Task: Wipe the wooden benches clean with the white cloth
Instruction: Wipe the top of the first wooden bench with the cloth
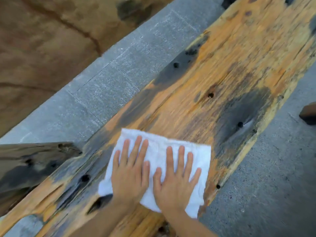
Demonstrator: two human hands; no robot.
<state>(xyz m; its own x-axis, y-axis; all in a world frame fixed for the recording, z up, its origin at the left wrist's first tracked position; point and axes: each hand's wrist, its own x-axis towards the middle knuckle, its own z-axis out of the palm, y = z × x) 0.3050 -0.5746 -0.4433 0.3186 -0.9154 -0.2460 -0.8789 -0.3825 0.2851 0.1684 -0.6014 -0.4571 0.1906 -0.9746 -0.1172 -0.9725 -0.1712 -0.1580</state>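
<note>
A long weathered wooden bench (pixel 222 69) runs diagonally from the lower left to the upper right, orange-brown with dark stains and small holes. A white cloth (pixel 159 151) lies spread flat on its near part. My left hand (pixel 130 173) and my right hand (pixel 177 180) press flat on the cloth side by side, palms down and fingers spread. The hands cover the cloth's middle; its edges show all around them.
A second, greyer wooden bench (pixel 30 161) juts in from the left. A grey stone kerb (pixel 106 82) runs along the bench's far side, with brown rock (pixel 42 40) beyond. Dark asphalt (pixel 273 177) lies to the right, with a brown object (pixel 309 113) at the right edge.
</note>
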